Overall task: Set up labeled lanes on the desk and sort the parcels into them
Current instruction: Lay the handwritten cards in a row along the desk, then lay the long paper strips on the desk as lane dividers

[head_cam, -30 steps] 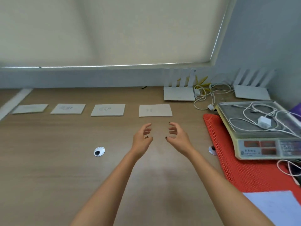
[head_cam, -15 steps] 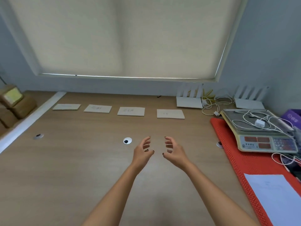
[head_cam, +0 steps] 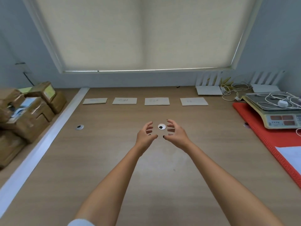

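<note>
1. Since half a second ago our view swings left: the stack of brown tape-wrapped cardboard parcels (head_cam: 27, 115) now fills the left edge where only a corner of it showed, and the round silver cable grommet (head_cam: 161, 126) now sits between our two hands instead of to their left.
2. Our left hand (head_cam: 146, 135) hovers above the tan wooden desk (head_cam: 162, 176) with fingers loosely curled and spread, holding nothing.
3. Our right hand (head_cam: 176, 135) mirrors it, palm facing the other, fingers loosely bent and also holding nothing.
4. We judge the coming move to be a reach for a parcel, and that turns on one relation: the parcels lie to the left of both hands, well apart from them, beyond the white raised strip (head_cam: 40, 144) that runs along the desk's left side.
5. Our left hand is the nearer one to the stack, so we expect it to lead across the strip.
6. We cannot tell any single parcel's long axis, since they lie piled at mixed angles.
7. We count four pale rectangular paper lane labels (head_cam: 156, 101) in a row at the far side of the desk, each apart from its neighbour; their writing is too faint to read.
8. No parcel yet lies in front of any label, so sorting looks not yet begun.
9. We count at least five parcels; the frame edge cuts off more.
10. We count two grommets, the second silver grommet (head_cam: 79, 127) lying further left.
</note>
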The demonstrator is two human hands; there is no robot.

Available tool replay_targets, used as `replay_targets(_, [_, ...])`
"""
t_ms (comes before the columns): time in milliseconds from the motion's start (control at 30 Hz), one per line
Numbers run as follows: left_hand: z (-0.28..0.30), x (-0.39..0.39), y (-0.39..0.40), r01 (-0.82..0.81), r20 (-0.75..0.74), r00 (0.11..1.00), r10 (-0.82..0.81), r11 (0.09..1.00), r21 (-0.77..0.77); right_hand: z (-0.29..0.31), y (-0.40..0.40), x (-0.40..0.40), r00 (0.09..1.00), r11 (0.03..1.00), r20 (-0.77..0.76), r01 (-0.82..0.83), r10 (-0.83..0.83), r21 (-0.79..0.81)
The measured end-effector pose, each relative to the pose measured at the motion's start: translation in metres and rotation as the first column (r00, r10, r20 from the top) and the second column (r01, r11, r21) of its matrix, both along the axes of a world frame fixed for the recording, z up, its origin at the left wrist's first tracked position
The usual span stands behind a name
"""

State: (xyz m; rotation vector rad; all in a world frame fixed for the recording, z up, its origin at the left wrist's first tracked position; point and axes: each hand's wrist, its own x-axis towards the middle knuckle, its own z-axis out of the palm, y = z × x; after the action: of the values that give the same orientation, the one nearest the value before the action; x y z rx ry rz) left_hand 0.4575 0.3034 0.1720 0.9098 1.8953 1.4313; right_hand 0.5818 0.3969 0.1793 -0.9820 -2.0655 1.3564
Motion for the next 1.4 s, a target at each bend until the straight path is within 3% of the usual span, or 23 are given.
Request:
replay_targets(533, [-0.001, -0.107, -0.080, -0.075, -0.060, 0.995, 0.074, 0.997, -0.019, -0.015, -0.066, -0.116, 0.994, 0.992, 0.046, -0.099, 0.102, -0.075])
replay_targets(867, [-0.053, -0.276, -0.155, -0.109, 0.034, 0.993, 0.110, 0.993, -0.038, -0.063, -0.141, -0.285, 0.991, 0.990, 0.085, -0.095, 0.104, -0.103])
replay_targets(1133, [-0.049, -0.440, -0.259, -0.109, 0.063, 0.991, 0.116, 0.987, -0.116, -0.053, -0.250, -0.460, 0.996, 0.968, 0.022, -0.075, 0.083, -0.241])
replay_targets(1400, [-0.084, -0.527, -0.321, -0.146, 0.120, 0.976, 0.180, 0.957, -0.249, -0.081, -0.317, -0.550, 0.989, 0.934, 0.091, -0.081, 0.119, -0.348])
